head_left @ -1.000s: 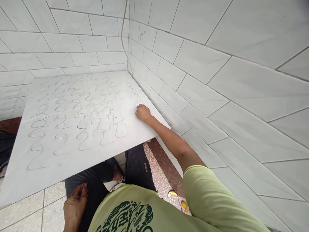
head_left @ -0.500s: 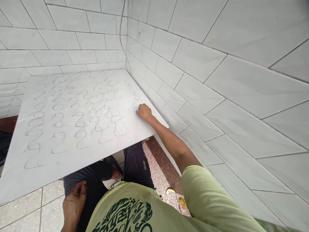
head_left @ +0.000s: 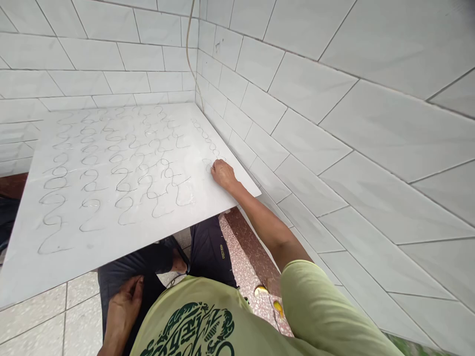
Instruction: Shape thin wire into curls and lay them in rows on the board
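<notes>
A large white board (head_left: 111,247) lies flat before me, covered in columns of thin, dark, S-shaped curls (head_left: 124,185). Whether the curls are loose strands or drawn lines, I cannot tell. My right hand (head_left: 223,174) rests near the board's right side, with its fingers closed and pinched down at the surface. Faint small loops (head_left: 208,138) run in a row just beyond it; anything in its fingertips is too small to make out. Over my thigh, below the board's near edge, my left hand (head_left: 125,302) is held with curled fingers and thumb together. What it holds, if anything, is hidden.
White tiled walls (head_left: 308,109) meet in a corner behind the board and run close along its right side. A thin cable (head_left: 188,44) hangs down in that corner. Yellow objects (head_left: 278,309) lie on the speckled floor at lower right.
My left hand has shifted slightly to the right over my thigh. My right hand stays at nearly the same spot on the board. The view has tilted a little.
</notes>
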{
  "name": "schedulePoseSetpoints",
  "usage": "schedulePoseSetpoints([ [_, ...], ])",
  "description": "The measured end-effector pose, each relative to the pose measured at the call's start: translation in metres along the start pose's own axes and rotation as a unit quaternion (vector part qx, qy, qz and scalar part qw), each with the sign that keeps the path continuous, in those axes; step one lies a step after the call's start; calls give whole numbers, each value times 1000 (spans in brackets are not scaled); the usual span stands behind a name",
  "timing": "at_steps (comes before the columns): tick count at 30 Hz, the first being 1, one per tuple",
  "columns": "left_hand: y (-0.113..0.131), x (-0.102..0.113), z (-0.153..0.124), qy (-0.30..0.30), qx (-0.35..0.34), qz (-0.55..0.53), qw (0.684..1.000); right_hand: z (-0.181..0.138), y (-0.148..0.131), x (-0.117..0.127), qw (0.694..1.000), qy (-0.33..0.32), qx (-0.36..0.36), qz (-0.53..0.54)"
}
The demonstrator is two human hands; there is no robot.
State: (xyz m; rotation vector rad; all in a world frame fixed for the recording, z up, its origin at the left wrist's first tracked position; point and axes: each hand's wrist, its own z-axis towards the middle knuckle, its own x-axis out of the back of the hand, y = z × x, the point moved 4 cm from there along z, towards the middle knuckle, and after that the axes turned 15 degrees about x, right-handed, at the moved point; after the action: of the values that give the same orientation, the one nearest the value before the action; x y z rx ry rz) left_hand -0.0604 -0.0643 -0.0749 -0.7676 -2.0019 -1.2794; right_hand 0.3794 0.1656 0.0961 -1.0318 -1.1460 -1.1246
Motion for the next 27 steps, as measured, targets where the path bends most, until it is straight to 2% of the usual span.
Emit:
schedulePoseSetpoints([
  [5,26,-26,-9,-81,-80,-18,993,14,3,-1,999,-26,13,-15],
  [8,34,-33,-13,-115,-111,-15,987,30,5,-2,998,-47,23,-24],
  [12,34,-26,-14,-103,-114,-7,988,37,4,-3,997,-59,44,-32],
  [17,42,-12,-21,-103,-113,-4,988,17,4,-4,997,-50,53,-31],
  [22,71,-1,-23,-89,-160,-29,983,-1,3,-1,998,-40,48,-20],
  [27,103,-4,-22,-86,-216,-30,972,8,1,3,998,-42,52,-9],
])
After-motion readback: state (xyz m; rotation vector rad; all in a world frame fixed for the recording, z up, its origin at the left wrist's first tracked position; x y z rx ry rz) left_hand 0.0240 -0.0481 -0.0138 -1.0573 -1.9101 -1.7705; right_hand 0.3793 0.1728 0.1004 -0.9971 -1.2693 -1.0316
